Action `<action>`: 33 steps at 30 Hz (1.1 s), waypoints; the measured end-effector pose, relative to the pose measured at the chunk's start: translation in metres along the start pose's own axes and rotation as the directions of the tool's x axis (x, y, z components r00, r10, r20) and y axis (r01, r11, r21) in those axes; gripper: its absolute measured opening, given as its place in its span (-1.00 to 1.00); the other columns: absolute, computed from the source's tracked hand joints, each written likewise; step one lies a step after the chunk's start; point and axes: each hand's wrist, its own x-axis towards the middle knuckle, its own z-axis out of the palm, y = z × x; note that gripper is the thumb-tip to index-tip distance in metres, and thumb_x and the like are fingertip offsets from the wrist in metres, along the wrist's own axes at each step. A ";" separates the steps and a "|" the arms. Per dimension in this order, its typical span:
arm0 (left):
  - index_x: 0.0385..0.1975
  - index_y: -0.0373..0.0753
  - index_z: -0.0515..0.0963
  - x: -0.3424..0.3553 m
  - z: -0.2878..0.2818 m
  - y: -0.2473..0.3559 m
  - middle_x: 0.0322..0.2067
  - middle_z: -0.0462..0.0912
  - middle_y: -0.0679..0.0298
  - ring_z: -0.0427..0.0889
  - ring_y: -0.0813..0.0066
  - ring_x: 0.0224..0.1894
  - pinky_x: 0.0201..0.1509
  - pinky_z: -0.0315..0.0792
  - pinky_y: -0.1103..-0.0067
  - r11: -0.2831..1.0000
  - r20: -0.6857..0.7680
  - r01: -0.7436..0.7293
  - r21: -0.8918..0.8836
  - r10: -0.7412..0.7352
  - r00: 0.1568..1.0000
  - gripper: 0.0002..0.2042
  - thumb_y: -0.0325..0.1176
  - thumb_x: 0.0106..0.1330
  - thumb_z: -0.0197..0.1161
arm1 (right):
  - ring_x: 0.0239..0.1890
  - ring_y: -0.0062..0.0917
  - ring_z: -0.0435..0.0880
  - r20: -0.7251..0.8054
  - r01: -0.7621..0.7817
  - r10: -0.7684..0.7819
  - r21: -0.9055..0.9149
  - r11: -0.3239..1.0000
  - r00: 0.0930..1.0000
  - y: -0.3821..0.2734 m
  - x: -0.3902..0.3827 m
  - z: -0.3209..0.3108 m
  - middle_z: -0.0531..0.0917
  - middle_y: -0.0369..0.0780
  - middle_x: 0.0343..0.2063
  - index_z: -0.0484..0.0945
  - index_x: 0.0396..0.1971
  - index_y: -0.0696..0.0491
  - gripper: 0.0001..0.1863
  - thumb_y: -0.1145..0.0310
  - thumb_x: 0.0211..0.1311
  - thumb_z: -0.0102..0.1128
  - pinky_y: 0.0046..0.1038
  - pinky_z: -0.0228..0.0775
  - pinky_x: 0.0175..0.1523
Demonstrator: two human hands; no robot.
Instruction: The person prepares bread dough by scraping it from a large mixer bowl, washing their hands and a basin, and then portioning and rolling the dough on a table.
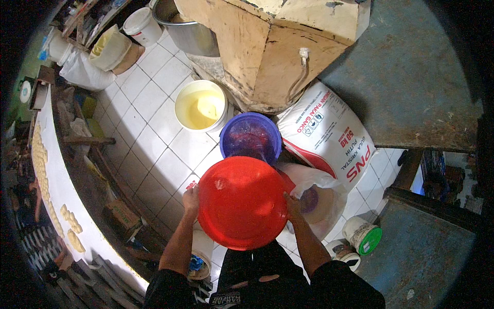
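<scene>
My left hand (190, 201) and my right hand (292, 206) grip a large round red plastic basin (242, 203) by its opposite sides, in front of my body. Its far edge overlaps a blue bucket (246, 133), in which a glossy liquid or streak shows; whether it is pouring I cannot tell. Just beyond to the left stands a white bucket (206, 108) with pale yellow contents. Behind my right hand is an open pale sack (329, 201) with a scoop or bowl in it, partly hidden by the basin.
A large printed sack (324, 131) leans by a worn wooden cabinet (278, 56). Metal surfaces (411, 237) line the right. A long white board (59, 185) with dough pieces runs along the left. Several buckets (143, 26) and sacks stand on the tiled floor (154, 129).
</scene>
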 end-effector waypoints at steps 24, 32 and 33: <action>-0.36 -0.35 0.60 0.007 -0.011 0.019 -0.46 0.63 0.34 0.57 0.53 -0.43 -0.38 0.45 0.49 0.760 0.367 0.293 -0.580 -0.077 0.927 -0.67 -0.14 0.35 0.18 | -0.10 -0.23 0.66 0.093 0.100 -0.057 -0.566 0.818 0.994 -0.068 0.012 -0.040 0.68 -0.04 -0.20 0.60 -0.12 0.23 -0.41 -0.10 0.32 0.06 -0.17 0.44 0.07; -0.19 -0.43 0.60 0.011 -0.029 0.050 -0.30 0.69 0.15 0.66 0.39 -0.34 -0.26 0.57 0.46 0.841 0.378 0.115 -0.529 0.112 0.919 -0.72 -0.29 0.39 0.13 | 0.00 -0.05 0.63 0.119 0.117 -0.029 -0.853 0.508 0.992 -0.125 0.024 -0.028 0.66 0.06 -0.10 0.67 -0.20 0.18 -0.38 -0.10 0.41 -0.18 -0.07 0.38 0.17; -0.18 -0.43 0.60 0.015 -0.032 0.048 -0.29 0.68 0.14 0.66 0.38 -0.33 -0.24 0.58 0.46 0.845 0.365 0.071 -0.529 0.151 0.919 -0.72 -0.30 0.40 0.12 | 0.00 -0.05 0.63 0.151 0.144 -0.019 -0.886 0.441 0.988 -0.131 0.029 -0.027 0.66 0.08 -0.11 0.67 -0.21 0.19 -0.38 -0.08 0.42 -0.20 -0.08 0.39 0.16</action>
